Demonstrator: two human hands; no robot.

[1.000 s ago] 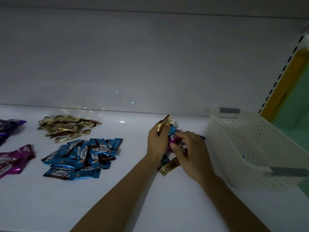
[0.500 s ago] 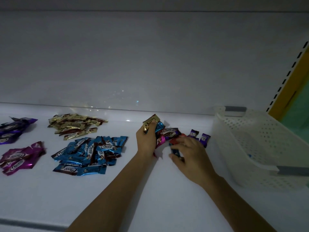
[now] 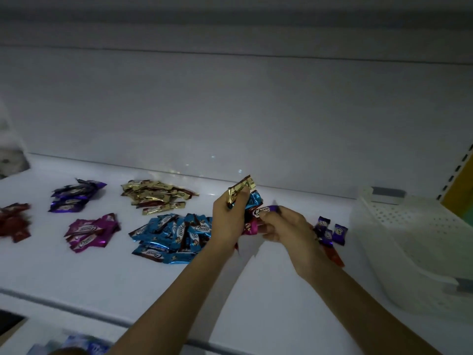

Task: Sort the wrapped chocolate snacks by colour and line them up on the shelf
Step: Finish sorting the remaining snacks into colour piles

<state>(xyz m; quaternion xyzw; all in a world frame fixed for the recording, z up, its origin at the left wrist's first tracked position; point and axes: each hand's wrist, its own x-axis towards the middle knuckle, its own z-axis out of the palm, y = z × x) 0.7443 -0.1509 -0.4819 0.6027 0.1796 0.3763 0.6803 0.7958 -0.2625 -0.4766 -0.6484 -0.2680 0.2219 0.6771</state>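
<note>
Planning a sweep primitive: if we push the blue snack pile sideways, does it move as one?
Probably not: the blue snack pile is loose packets overlapping at mixed angles, so it would likely spread. Glossy foil on the smooth white shelf should slide easily. The packets look small and flat, probably light.

1. A white shelf (image 3: 102,278) carries wrapped snacks sorted into heaps by colour.
2. Far left lies a red heap (image 3: 14,222).
3. Next come a purple heap (image 3: 74,197) at the back and a pink heap (image 3: 89,231) in front.
4. In the middle, a gold heap (image 3: 156,197) lies behind a blue heap (image 3: 174,235).
5. To the right, loose purple snacks (image 3: 331,230) and a red snack (image 3: 334,254) lie near a white basket (image 3: 414,242).
</note>
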